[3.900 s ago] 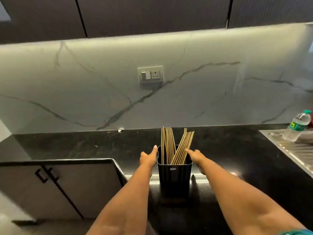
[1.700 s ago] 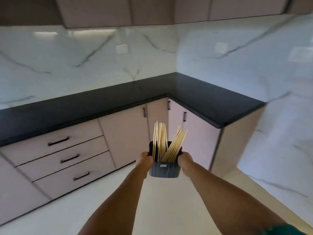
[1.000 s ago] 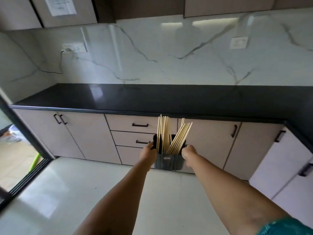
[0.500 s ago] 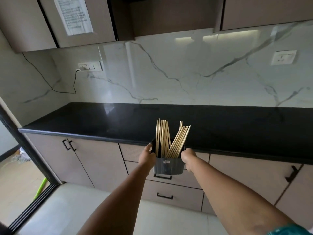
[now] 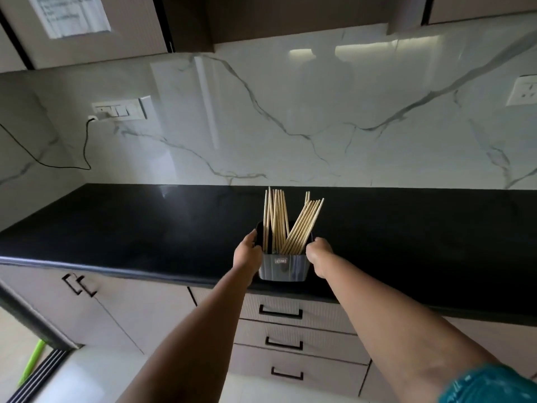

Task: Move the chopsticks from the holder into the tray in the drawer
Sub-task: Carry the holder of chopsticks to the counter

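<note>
You grip the holder (image 5: 283, 266) of chopsticks (image 5: 286, 225) between both hands, left hand (image 5: 248, 254) and right hand (image 5: 319, 255), over the worktop (image 5: 145, 228); set it down, then open the top drawer (image 5: 280, 311).

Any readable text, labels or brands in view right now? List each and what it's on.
Nothing can be read.
Holder: a small white-framed label on its front, too small to read.
Paper sheet on the upper cabinet door: lines of writing, blurred.
Switch plate and socket: no markings that can be made out.
</note>
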`<act>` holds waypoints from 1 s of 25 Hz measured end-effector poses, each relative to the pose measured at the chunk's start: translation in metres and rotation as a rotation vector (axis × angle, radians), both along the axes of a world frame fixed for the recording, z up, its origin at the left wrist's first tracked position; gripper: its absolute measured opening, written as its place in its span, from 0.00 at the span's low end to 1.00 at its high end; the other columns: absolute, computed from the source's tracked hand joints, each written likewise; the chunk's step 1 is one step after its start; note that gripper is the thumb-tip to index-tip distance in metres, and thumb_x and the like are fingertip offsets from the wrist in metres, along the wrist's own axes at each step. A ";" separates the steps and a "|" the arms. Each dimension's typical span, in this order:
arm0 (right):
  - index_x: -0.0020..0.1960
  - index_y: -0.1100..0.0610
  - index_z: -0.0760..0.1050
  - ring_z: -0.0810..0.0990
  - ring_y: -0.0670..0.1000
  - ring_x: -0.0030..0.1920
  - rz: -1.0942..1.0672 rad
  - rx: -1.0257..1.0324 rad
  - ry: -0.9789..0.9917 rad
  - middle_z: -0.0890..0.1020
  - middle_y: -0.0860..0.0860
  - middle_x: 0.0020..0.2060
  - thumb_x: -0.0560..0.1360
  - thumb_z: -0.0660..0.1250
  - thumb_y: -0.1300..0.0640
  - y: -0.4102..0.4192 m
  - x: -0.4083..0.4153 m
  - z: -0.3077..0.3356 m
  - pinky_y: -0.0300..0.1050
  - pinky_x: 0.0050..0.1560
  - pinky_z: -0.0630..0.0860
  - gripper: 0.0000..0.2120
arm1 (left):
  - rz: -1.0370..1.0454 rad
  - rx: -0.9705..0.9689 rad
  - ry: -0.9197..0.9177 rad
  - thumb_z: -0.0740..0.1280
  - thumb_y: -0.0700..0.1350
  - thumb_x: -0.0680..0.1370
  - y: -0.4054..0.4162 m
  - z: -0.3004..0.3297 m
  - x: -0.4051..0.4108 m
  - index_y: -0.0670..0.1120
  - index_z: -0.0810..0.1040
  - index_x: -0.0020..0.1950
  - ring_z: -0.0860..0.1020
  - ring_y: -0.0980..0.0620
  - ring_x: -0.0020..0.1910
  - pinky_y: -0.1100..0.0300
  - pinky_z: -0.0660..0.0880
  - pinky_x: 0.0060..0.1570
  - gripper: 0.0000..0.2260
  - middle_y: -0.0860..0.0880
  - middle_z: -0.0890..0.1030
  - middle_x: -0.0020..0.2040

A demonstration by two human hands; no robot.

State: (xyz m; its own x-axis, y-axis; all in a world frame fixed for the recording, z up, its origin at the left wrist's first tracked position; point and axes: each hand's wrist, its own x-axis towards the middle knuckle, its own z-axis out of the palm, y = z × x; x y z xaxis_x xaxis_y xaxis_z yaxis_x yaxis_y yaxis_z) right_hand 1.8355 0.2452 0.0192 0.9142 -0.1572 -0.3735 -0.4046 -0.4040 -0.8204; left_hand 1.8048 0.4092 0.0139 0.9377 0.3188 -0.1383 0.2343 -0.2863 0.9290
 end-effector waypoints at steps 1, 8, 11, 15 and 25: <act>0.73 0.61 0.62 0.70 0.59 0.68 0.005 -0.006 0.003 0.69 0.59 0.69 0.81 0.52 0.63 0.003 0.020 -0.002 0.50 0.64 0.68 0.20 | 0.002 0.003 0.007 0.56 0.34 0.79 0.002 -0.003 0.020 0.53 0.64 0.75 0.79 0.53 0.52 0.65 0.76 0.42 0.26 0.47 0.75 0.67; 0.75 0.58 0.60 0.70 0.58 0.68 -0.016 -0.029 0.119 0.69 0.57 0.70 0.81 0.52 0.63 0.012 0.112 -0.018 0.49 0.60 0.70 0.22 | 0.016 0.022 0.049 0.56 0.35 0.79 0.014 -0.033 0.112 0.54 0.64 0.75 0.80 0.50 0.52 0.61 0.77 0.44 0.26 0.47 0.74 0.68; 0.74 0.58 0.61 0.72 0.57 0.66 -0.055 -0.033 0.129 0.69 0.57 0.70 0.81 0.53 0.63 0.018 0.132 -0.022 0.48 0.57 0.72 0.22 | -0.009 0.036 0.051 0.56 0.36 0.79 0.016 -0.039 0.135 0.54 0.63 0.75 0.78 0.55 0.42 0.67 0.73 0.32 0.26 0.48 0.75 0.67; 0.75 0.57 0.60 0.70 0.58 0.68 -0.133 -0.036 0.116 0.68 0.56 0.71 0.81 0.55 0.60 0.025 0.133 -0.023 0.49 0.60 0.72 0.23 | -0.060 0.112 0.029 0.56 0.45 0.82 0.022 -0.039 0.137 0.54 0.59 0.77 0.77 0.56 0.40 0.63 0.75 0.36 0.22 0.48 0.76 0.64; 0.53 0.59 0.73 0.77 0.56 0.48 -0.315 -0.503 -0.619 0.76 0.57 0.50 0.78 0.62 0.50 0.034 0.002 -0.098 0.48 0.46 0.75 0.13 | -0.188 0.546 -0.302 0.61 0.49 0.80 0.044 -0.108 0.016 0.42 0.72 0.62 0.73 0.46 0.55 0.53 0.74 0.54 0.14 0.44 0.75 0.56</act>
State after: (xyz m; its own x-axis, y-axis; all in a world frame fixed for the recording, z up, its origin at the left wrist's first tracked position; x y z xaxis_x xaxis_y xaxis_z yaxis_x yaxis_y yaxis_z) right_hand 1.8371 0.2794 -0.0790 0.8163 -0.4510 0.3609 -0.0975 -0.7234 -0.6835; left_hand 1.8205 0.4532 -0.0937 0.9566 0.0953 0.2753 -0.1142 -0.7467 0.6553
